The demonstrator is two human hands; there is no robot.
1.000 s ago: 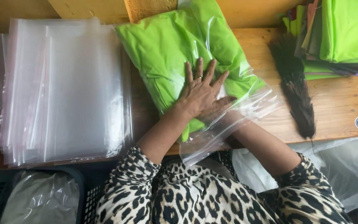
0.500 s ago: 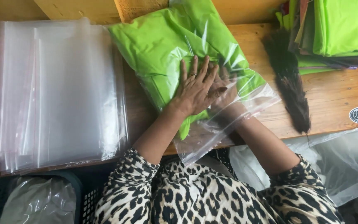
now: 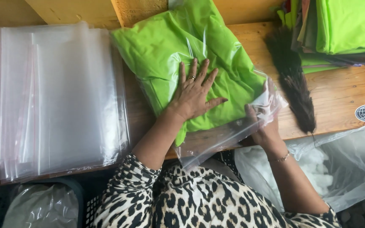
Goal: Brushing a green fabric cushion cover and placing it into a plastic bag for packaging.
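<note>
- Left hand (image 3: 195, 95) lies flat, fingers spread, pressing down on the green cloth (image 3: 178, 46) through the clear bag (image 3: 233, 131); it grips nothing.
- Right hand (image 3: 263, 126) pinches the loose open end of the bag at the table's near edge, thumb on top of the film.
- Cloth sits folded inside the bag, slanted across the wooden table (image 3: 339, 93), mid-table, just right of the stack of empty bags (image 3: 55, 97).
- Risk, as I judge it: the bag mouth hangs past the table edge, so a pull by the right hand could drag the whole pack off the front.
- Risk: 1 green corner pokes toward the mouth beside the left wrist; it could get caught in the closure if the mouth is shut over it.
- Risk: thin film under a firm palm could crease or trap air and puff up.
- Materials: film is glossy, slack, wrinkled; cloth is matte, smooth, bright lime.
- Stack of empty bags is flat, rectangular, with faint reddish strips.
- Dark brush (image 3: 294, 84) lies to the right, long, bristly, tapering.
- More folded cloth (image 3: 347, 25) is piled at the far right corner.
</note>
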